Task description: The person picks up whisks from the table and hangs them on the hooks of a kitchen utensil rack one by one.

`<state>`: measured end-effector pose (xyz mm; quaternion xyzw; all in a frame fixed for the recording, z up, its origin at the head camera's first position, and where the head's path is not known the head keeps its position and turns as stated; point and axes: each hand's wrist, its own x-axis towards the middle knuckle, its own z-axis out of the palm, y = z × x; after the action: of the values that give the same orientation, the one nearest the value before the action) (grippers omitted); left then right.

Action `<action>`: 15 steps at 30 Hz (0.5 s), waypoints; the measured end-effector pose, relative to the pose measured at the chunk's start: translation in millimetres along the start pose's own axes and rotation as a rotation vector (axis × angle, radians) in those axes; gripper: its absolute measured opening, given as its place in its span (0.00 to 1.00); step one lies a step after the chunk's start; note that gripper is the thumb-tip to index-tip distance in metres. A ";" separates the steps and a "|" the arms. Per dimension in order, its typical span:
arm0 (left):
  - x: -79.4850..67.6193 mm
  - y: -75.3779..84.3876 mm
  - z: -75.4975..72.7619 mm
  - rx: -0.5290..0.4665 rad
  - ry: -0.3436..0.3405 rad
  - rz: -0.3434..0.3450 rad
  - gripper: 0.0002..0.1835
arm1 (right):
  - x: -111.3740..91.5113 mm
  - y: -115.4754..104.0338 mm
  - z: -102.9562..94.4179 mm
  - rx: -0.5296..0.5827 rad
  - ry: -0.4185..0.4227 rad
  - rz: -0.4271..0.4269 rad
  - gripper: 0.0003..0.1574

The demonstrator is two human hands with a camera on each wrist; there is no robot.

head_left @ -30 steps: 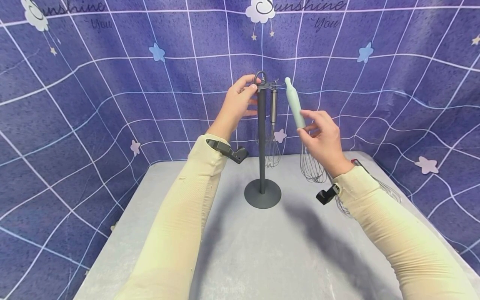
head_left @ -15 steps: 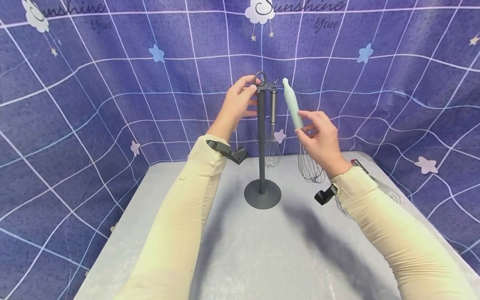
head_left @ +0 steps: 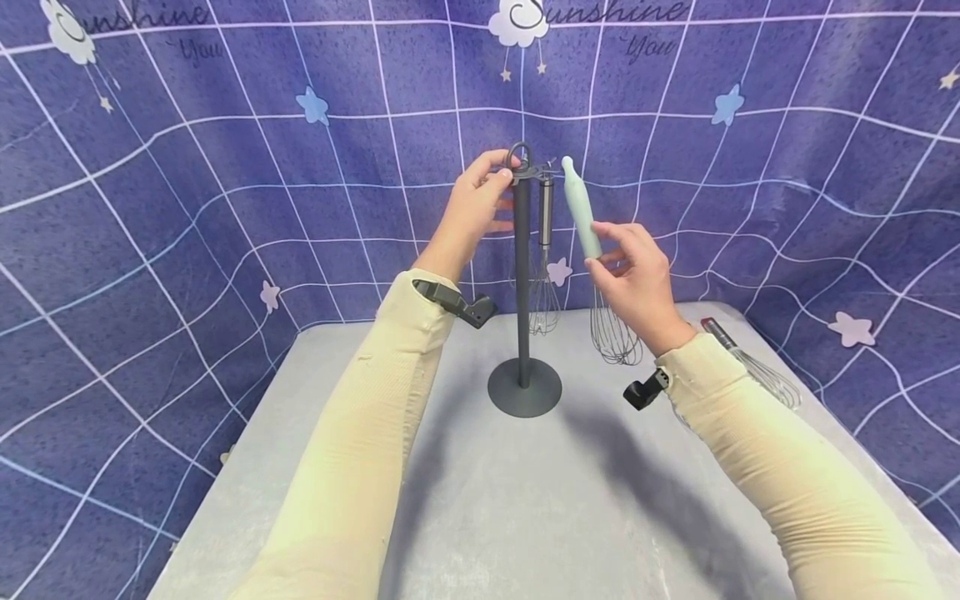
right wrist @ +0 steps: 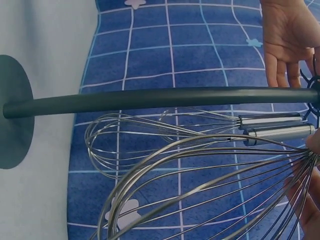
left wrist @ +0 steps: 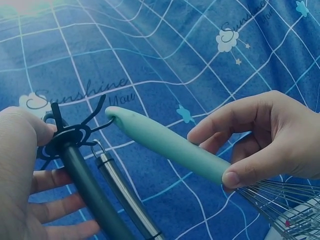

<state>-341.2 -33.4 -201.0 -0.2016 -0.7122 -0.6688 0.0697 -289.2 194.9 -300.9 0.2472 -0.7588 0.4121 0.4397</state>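
A dark grey utensil stand (head_left: 522,292) with a round base stands upright on the table. My left hand (head_left: 474,200) holds its top, thumb on the hook plate (left wrist: 70,134) and the other fingers behind the post. Between thumb and fingertips, my right hand (head_left: 637,271) pinches the lower handle of a whisk with a mint-green handle (head_left: 580,208). This whisk tilts, wire end down and right. In the left wrist view, its handle end meets the tip of a hook (left wrist: 103,125). Steel-handled whisks (right wrist: 277,134) hang on the stand just left of it.
Another whisk (head_left: 753,367) lies on the grey table (head_left: 517,508) at the right, partly covered by my right forearm in the head view. Behind the table hangs a purple-blue cloth (head_left: 390,75) with a grid and stars.
My right hand has moved slightly left, bringing the mint-handled whisk closer to the stand's hooks. My left hand has stayed at the top of the stand.
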 end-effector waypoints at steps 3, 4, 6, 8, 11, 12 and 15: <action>0.2 -0.6 -0.3 -0.002 0.000 -0.003 0.11 | -0.6 1.3 1.0 0.012 0.006 0.001 0.31; 0.3 -1.0 -0.5 -0.002 0.000 -0.001 0.11 | -0.7 1.6 1.6 0.015 0.010 0.000 0.31; 0.5 -1.5 -0.6 -0.004 0.000 0.004 0.11 | -0.6 2.3 2.6 0.018 0.013 -0.002 0.31; 0.5 -1.7 -0.3 -0.004 0.001 0.007 0.10 | -0.5 2.6 3.6 0.014 0.015 -0.005 0.30; 0.5 -1.6 0.2 -0.008 0.003 0.008 0.11 | -0.3 2.4 5.1 0.007 0.013 -0.005 0.30; 0.7 -1.6 0.4 -0.010 0.004 0.006 0.11 | -0.3 2.2 5.7 0.006 0.012 -0.003 0.30; 1.1 -1.4 0.6 -0.012 0.008 0.006 0.11 | -0.3 1.1 7.1 0.001 0.006 -0.002 0.30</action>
<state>-342.6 -32.6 -202.0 -0.2015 -0.7073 -0.6736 0.0731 -293.2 189.6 -303.5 0.2470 -0.7570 0.4129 0.4421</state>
